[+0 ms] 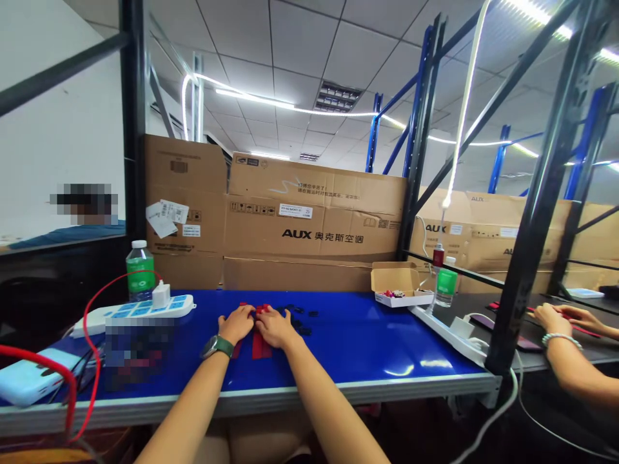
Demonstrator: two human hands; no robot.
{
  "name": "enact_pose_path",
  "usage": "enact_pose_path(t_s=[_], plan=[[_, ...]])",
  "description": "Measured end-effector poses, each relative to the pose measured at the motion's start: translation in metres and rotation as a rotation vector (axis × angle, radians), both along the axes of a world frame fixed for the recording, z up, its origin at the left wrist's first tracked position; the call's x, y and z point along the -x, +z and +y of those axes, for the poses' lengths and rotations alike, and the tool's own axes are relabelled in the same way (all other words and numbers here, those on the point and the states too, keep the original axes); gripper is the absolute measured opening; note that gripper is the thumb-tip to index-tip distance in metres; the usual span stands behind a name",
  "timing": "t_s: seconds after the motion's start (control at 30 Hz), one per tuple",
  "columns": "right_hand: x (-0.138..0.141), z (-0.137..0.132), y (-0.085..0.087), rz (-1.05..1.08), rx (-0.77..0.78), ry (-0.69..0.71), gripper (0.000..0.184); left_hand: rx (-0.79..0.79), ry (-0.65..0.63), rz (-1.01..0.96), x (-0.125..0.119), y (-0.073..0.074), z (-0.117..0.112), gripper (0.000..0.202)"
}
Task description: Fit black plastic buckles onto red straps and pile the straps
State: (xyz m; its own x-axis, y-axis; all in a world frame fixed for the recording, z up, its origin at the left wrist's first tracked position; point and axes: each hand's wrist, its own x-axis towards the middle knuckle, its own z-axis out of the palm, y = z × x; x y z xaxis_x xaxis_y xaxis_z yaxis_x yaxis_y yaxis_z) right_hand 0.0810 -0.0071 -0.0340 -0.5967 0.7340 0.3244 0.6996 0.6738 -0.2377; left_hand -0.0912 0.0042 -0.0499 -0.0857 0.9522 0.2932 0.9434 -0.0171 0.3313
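Red strips (262, 347) lie on the blue desk (367, 361) in front of me, partly covered by my two hands, with their lower ends showing below my fingers. My left grip (236, 324), with a dark watch (217, 347) at the wrist, and my right grip (275, 326) bend inward close together over the strips' upper part. I cannot tell whether either one is clamped on the red material or only resting against it, since my fingertips are hidden. Small black pieces (303, 314) are scattered just beyond my right fingers. To my left are a power strip (180, 305) with a white plug (161, 296) in it and a green-labelled bottle (140, 274) behind. Farther right, an open cardboard box (403, 300) holds small colourful bits. Past the rack post (525, 258), another person's hands (556, 317) are at a dark tabletop (525, 309).
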Motion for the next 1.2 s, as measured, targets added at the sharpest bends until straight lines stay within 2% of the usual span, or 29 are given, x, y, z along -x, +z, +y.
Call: enact_pose_path(t_s=[0.07, 0.2, 0.3, 0.37, 0.4, 0.47, 0.53, 0.57, 0.73, 0.8, 0.87, 0.93, 1.0, 1.07, 1.13, 1.2], plan=[[0.001, -0.001, 0.0, 0.037, -0.03, -0.04, 0.038, 0.024, -0.015, 0.009, -0.002, -0.002, 0.001, 0.049], [-0.003, 0.0, 0.008, 0.164, -0.155, -0.373, 0.033, 0.103, -0.062, 0.086, -0.004, -0.002, -0.001, 0.066], [-0.017, 0.006, 0.022, 0.315, -0.165, -0.599, 0.039, 0.173, -0.104, 0.122, -0.002, 0.0, -0.003, 0.062], [-0.032, 0.01, 0.029, 0.366, -0.158, -0.681, 0.043, 0.19, -0.127, 0.137, 0.0, 0.001, -0.003, 0.059], [-0.04, 0.012, 0.031, 0.343, -0.145, -0.649, 0.044, 0.198, -0.138, 0.146, 0.001, 0.002, -0.002, 0.059], [-0.058, 0.014, 0.029, 0.201, -0.078, -0.463, 0.05, 0.217, -0.152, 0.159, 0.003, 0.002, -0.001, 0.058], [-0.074, 0.016, 0.021, 0.008, 0.02, -0.278, 0.061, 0.221, -0.146, 0.172, 0.006, 0.002, 0.0, 0.057], [-0.08, 0.017, 0.016, -0.046, 0.035, -0.232, 0.066, 0.219, -0.153, 0.183, 0.009, 0.003, 0.0, 0.057], [-0.09, 0.025, -0.003, -0.098, 0.104, -0.184, 0.068, 0.265, -0.15, 0.218, 0.026, 0.016, 0.002, 0.058], [-0.089, 0.028, -0.006, -0.086, 0.104, -0.179, 0.066, 0.241, -0.13, 0.231, 0.022, 0.024, 0.006, 0.059], [-0.088, 0.031, -0.008, -0.064, 0.093, -0.188, 0.064, 0.165, -0.149, 0.218, 0.003, 0.03, 0.013, 0.061], [-0.088, 0.034, -0.01, -0.029, 0.083, -0.208, 0.062, 0.164, -0.272, 0.172, -0.028, 0.03, 0.021, 0.064], [-0.09, 0.039, -0.013, 0.011, 0.079, -0.216, 0.061, 0.215, -0.326, 0.113, -0.062, 0.024, 0.027, 0.062], [-0.092, 0.045, -0.014, 0.063, 0.085, -0.219, 0.055, 0.213, -0.317, 0.085, -0.091, 0.014, 0.028, 0.06], [-0.094, 0.052, -0.014, 0.133, 0.092, -0.245, 0.051, 0.173, -0.309, 0.108, -0.108, 0.004, 0.025, 0.058], [-0.096, 0.056, -0.013, 0.203, 0.097, -0.283, 0.052, 0.108, -0.355, 0.155, -0.113, -0.002, 0.019, 0.057]])
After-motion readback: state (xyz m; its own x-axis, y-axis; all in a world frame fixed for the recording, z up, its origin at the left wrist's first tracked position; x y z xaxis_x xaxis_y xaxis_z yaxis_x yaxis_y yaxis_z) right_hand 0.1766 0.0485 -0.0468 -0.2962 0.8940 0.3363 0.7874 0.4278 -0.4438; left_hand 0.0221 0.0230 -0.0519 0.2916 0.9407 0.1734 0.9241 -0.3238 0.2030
